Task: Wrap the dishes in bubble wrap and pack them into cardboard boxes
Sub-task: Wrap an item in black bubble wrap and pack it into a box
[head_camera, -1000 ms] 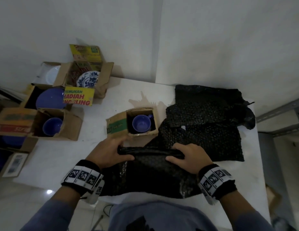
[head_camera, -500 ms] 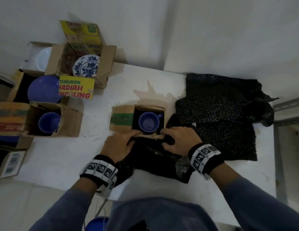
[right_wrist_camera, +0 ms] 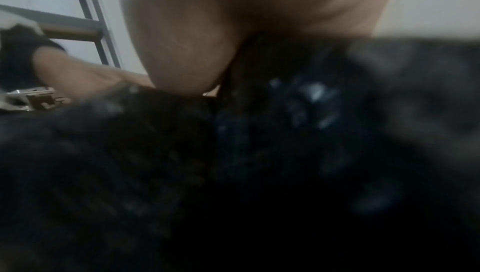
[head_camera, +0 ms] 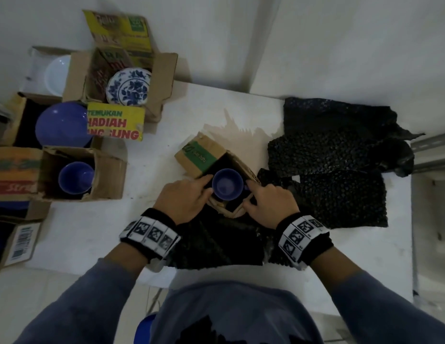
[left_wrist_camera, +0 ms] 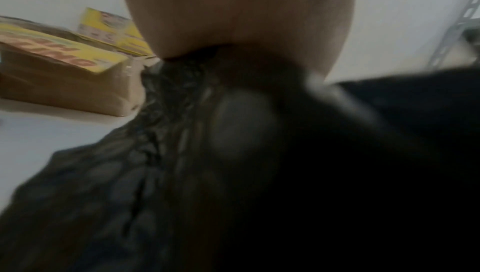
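Still early: left hand point(head_camera: 184, 198) and right hand point(head_camera: 268, 207) reaching at bare blue cup point(head_camera: 227, 184) in small box point(head_camera: 216, 165), grip unclear; bubble wrap point(head_camera: 340, 170) unused at three o'clock

Blue cup point(head_camera: 227, 184) upright in small box point(head_camera: 204, 158), on black bubble wrap point(head_camera: 216, 242)

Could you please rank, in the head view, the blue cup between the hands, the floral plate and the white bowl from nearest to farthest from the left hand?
From the left hand:
1. Blue cup, in the small box right beside its fingers.
2. Floral plate, in the open box at the far left.
3. White bowl, in the leftmost far box, against the wall.
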Tool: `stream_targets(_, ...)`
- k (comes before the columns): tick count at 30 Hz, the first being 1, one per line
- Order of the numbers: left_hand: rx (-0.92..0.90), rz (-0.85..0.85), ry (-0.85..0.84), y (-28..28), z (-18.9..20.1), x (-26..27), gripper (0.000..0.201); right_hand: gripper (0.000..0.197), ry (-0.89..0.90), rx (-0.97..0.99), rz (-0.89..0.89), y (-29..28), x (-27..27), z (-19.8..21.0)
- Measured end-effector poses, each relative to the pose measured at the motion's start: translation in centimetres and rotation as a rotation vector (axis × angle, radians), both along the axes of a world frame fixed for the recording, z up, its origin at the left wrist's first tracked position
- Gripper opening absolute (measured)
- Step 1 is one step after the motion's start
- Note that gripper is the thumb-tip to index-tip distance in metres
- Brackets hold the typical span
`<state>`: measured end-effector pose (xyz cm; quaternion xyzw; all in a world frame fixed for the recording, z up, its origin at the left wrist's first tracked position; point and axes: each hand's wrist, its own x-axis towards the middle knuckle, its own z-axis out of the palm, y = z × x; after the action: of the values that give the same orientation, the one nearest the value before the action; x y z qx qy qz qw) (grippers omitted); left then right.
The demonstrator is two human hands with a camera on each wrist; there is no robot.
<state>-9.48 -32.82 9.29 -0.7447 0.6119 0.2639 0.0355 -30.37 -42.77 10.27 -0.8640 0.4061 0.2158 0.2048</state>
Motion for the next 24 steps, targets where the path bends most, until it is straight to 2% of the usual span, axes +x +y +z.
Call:
stream_targets(2,0.042,-0.005,-0.084,-1.3,-0.5,-0.9,0.045,0.042,0.03,0.046,-0.032,0.2,0.7,-0.2)
stream_targets(6,0.106,0.116,-0.173,-2.5,-0.9,-1.7,0.036,0.037,0.022,0.117,-0.154,0.8,1.6,-0.9)
stream_targets(10,0.103,0.194,-0.18,-2.9,-1.5,-2.0,0.039,0.035,-0.035,0.089,-0.302,1.1,1.8,-1.7)
stream_targets(15,0.046,0.234,-0.151,-2.6,-2.1,-2.3,0.032,0.035,-0.144,0.125,-0.552,1.3,1.9,-2.5)
stream_targets(24,-0.043,0.283,-0.162,-1.9,-2.2,-2.8,0.032,0.034,-0.146,0.106,-0.583,1.3,1.9,-4.0)
